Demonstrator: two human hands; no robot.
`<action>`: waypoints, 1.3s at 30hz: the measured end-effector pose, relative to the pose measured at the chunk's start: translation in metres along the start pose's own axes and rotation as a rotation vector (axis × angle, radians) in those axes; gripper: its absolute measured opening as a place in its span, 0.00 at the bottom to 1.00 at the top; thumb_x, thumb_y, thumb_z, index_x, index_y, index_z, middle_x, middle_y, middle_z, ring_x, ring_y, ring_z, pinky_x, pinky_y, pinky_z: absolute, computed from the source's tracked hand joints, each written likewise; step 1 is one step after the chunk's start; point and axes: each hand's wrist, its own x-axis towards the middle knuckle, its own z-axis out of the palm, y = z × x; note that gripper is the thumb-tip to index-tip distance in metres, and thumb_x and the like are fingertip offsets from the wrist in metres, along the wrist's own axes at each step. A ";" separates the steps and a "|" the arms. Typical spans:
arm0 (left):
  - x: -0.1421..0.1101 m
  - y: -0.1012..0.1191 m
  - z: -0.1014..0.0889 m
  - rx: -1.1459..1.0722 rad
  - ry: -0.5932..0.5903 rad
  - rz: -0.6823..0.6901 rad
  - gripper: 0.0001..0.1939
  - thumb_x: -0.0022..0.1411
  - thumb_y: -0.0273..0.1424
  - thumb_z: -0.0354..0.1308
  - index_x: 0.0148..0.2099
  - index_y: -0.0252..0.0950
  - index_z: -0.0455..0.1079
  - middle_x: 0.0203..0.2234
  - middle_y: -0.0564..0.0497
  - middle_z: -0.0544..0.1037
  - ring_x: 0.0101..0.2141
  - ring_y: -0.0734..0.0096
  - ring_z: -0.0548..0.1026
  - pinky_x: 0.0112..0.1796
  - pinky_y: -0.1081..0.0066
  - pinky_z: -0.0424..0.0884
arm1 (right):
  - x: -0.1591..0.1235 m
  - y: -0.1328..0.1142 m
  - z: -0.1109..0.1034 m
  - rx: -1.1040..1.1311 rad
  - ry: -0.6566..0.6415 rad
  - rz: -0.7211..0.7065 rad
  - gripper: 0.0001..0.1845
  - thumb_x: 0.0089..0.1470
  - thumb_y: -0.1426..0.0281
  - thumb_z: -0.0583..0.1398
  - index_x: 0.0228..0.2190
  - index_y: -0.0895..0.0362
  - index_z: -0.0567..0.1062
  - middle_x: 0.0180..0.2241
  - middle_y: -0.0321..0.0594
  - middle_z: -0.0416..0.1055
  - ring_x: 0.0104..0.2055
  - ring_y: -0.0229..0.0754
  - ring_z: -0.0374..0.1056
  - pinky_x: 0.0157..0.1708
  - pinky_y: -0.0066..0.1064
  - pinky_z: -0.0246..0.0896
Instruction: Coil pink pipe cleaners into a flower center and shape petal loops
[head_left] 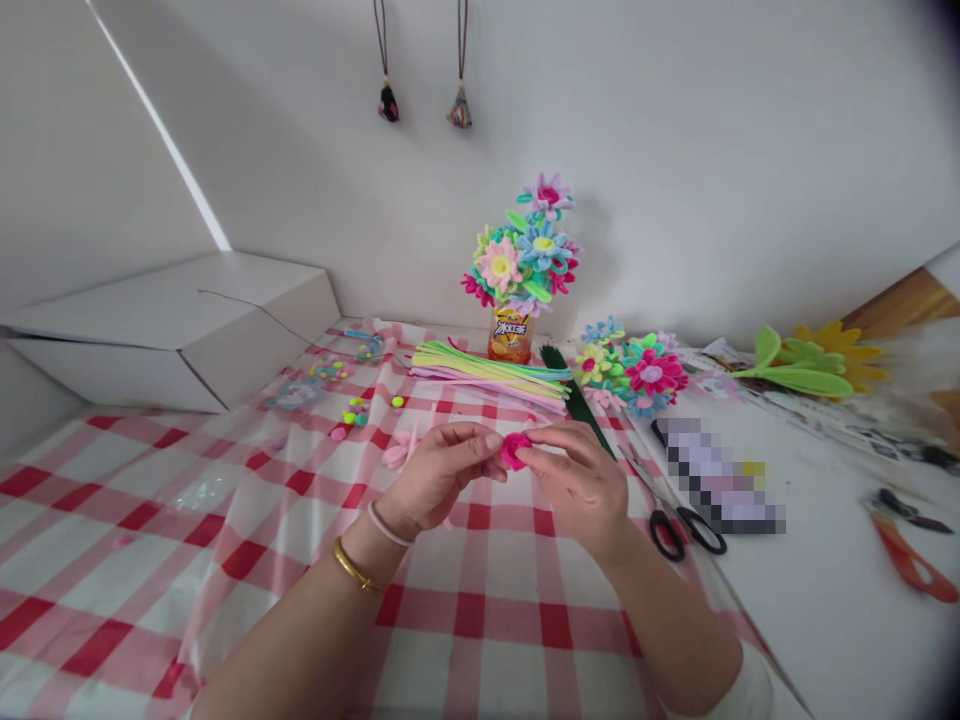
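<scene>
In the head view, a small fuzzy pink piece [514, 451] is held up above a red-and-white checked tablecloth [469, 570], near the middle of the scene. Its left edge is pinched by the thumb and fingers of the left hand [454, 465]; its right side is gripped by the fingertips of the right hand [581, 478]. It is probably held from both sides so that it can be steadied and shaped while being kept in plain sight.

Beyond the hands, a bundle of coloured fuzzy sticks [491, 375] is laid flat, seemingly to be kept within easy reach. Pale pink loops [397, 452] are seen just beside the left hand. Black-handled scissors [679, 530] are set down to the right, perhaps so that they can be picked up readily.

Against the wall, an orange drink container [509, 338] is used as a vase, apparently to keep a bunch of fuzzy flowers [544, 243] upright. At the left stands a large white box [172, 320]; its contents cannot be seen.
</scene>
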 end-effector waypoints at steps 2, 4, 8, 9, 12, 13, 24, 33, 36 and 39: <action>0.000 0.000 -0.001 0.036 0.036 -0.005 0.05 0.47 0.28 0.63 0.29 0.32 0.73 0.22 0.52 0.75 0.25 0.75 0.72 0.32 0.71 0.67 | -0.001 0.001 0.000 -0.033 -0.011 -0.036 0.19 0.48 0.79 0.59 0.36 0.43 0.76 0.37 0.38 0.73 0.40 0.42 0.67 0.40 0.40 0.63; 0.001 0.000 0.000 0.094 0.073 0.015 0.05 0.46 0.27 0.64 0.29 0.32 0.73 0.22 0.53 0.75 0.25 0.75 0.71 0.31 0.72 0.67 | 0.000 -0.002 0.000 -0.004 -0.030 0.000 0.18 0.48 0.79 0.58 0.36 0.45 0.76 0.38 0.38 0.73 0.41 0.42 0.67 0.41 0.39 0.63; 0.000 0.001 0.003 0.287 0.133 0.102 0.05 0.49 0.29 0.61 0.28 0.32 0.73 0.21 0.52 0.74 0.25 0.76 0.70 0.31 0.73 0.66 | 0.001 -0.012 0.001 0.177 -0.034 0.355 0.14 0.51 0.74 0.56 0.40 0.50 0.73 0.38 0.40 0.72 0.40 0.42 0.68 0.35 0.33 0.66; 0.000 0.001 0.003 0.334 0.153 0.116 0.05 0.49 0.30 0.61 0.28 0.32 0.72 0.21 0.52 0.74 0.25 0.75 0.70 0.31 0.73 0.66 | 0.002 -0.013 0.002 0.218 -0.031 0.454 0.14 0.50 0.72 0.57 0.41 0.52 0.72 0.37 0.41 0.73 0.39 0.43 0.68 0.32 0.32 0.66; 0.000 -0.002 0.004 0.444 0.196 0.143 0.07 0.49 0.32 0.60 0.29 0.33 0.72 0.23 0.51 0.75 0.27 0.72 0.70 0.32 0.72 0.66 | 0.003 -0.014 0.005 0.259 -0.039 0.637 0.15 0.46 0.67 0.61 0.39 0.54 0.72 0.33 0.41 0.73 0.37 0.43 0.69 0.32 0.32 0.66; 0.000 -0.003 0.003 0.489 0.206 0.158 0.07 0.49 0.32 0.60 0.30 0.33 0.73 0.24 0.51 0.75 0.28 0.71 0.71 0.32 0.71 0.66 | 0.003 -0.013 0.006 0.250 -0.043 0.660 0.15 0.45 0.66 0.61 0.38 0.54 0.72 0.33 0.41 0.73 0.36 0.43 0.69 0.33 0.32 0.66; 0.002 -0.010 0.001 0.737 0.257 0.241 0.07 0.52 0.32 0.56 0.32 0.36 0.73 0.27 0.50 0.77 0.31 0.68 0.72 0.34 0.71 0.66 | 0.002 -0.018 0.010 0.140 0.000 0.526 0.08 0.47 0.69 0.60 0.33 0.51 0.74 0.31 0.38 0.73 0.33 0.40 0.68 0.25 0.27 0.63; 0.002 -0.009 0.001 0.677 0.229 0.209 0.07 0.50 0.33 0.58 0.31 0.35 0.72 0.27 0.50 0.75 0.30 0.70 0.71 0.32 0.72 0.66 | 0.003 -0.013 0.009 0.394 -0.008 0.673 0.07 0.46 0.67 0.61 0.31 0.54 0.74 0.32 0.39 0.73 0.35 0.41 0.69 0.37 0.34 0.65; 0.002 -0.010 0.002 0.627 0.217 0.211 0.08 0.50 0.34 0.59 0.32 0.35 0.72 0.27 0.49 0.76 0.31 0.69 0.71 0.33 0.71 0.66 | 0.003 -0.012 0.009 0.463 0.001 0.708 0.08 0.45 0.67 0.61 0.31 0.54 0.74 0.31 0.39 0.74 0.34 0.40 0.69 0.37 0.33 0.64; 0.001 -0.010 0.002 0.616 0.208 0.224 0.07 0.50 0.32 0.58 0.32 0.35 0.73 0.27 0.50 0.75 0.30 0.70 0.70 0.32 0.72 0.66 | 0.004 -0.011 0.009 0.487 -0.012 0.696 0.07 0.45 0.68 0.62 0.31 0.55 0.74 0.32 0.39 0.74 0.35 0.41 0.69 0.37 0.33 0.64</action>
